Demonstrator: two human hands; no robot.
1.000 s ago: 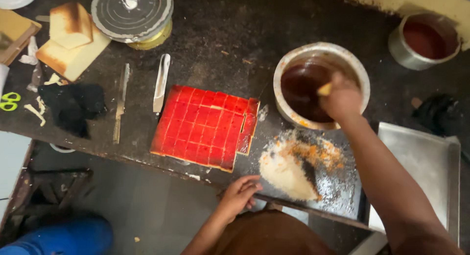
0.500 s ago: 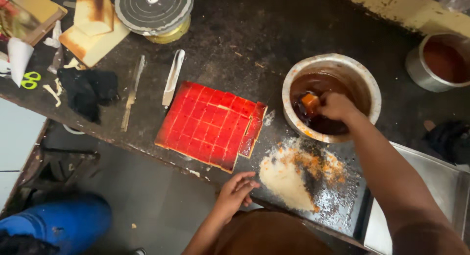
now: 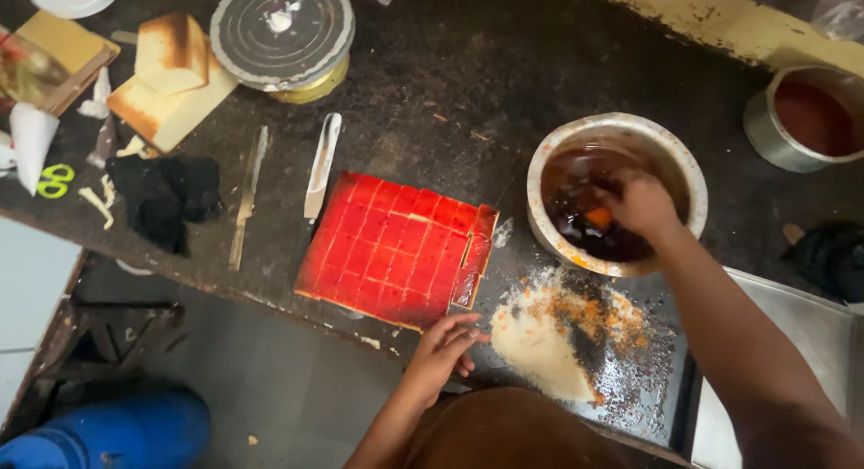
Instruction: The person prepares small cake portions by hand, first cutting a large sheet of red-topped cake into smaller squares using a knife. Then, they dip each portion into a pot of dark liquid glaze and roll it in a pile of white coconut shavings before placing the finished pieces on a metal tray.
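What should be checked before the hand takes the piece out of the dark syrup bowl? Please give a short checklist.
1. Right hand inside the bowl: ok.
2. Orange piece at the fingers, grip firm: cannot tell.
3. Crumb pile lies beside the bowl: ok.
4. Left hand rests at the table edge, apart from the red slab: ok.
5. Knife lies away from both hands: ok.

Right hand [image 3: 641, 203] in syrup bowl [image 3: 688, 172]; left hand [image 3: 443, 347] beside red slab [image 3: 391, 248].
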